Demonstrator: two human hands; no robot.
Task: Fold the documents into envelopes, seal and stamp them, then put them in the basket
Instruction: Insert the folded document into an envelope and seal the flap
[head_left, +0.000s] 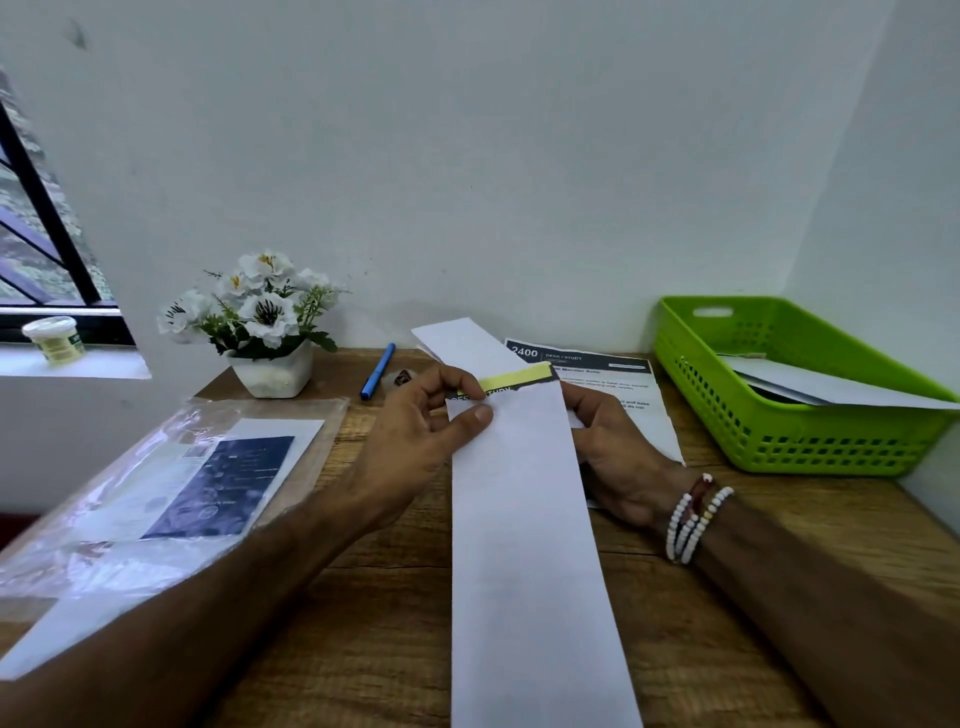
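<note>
Wooden bench (374, 649) pushed into a pale corner, with a window far out past the left grip's outer side. Held above it between both grips: long white envelope (524, 519), long axis running from the body straight out to the grips, open mouth at the far end, right at the fingertips. Poking from that mouth, on the far side of the grips: folded document (514, 376), seen only as a yellow band and a dark printed edge, lined up with the envelope's own axis.

Left grip (415, 431): closed in a pinch at the mouth's left corner, thumb pressed flat on the envelope's face, forefinger curled onto the document's dark edge. Right grip (618, 457): wrapped round the envelope's right edge from behind, fingers hidden by the paper. Holds it, by the look; firmness impossible to tell.

Judged step: seating the document fully inside. Calls for a push along the long axis, back toward the body, not across it. Left grip nearer the exposed edge and better placed to push, right grip better placed to steady.

Green basket (810, 441) well apart, out past the right grip, white envelopes already inside. Printed sheets (623, 410) under and beyond the right grip.
</note>
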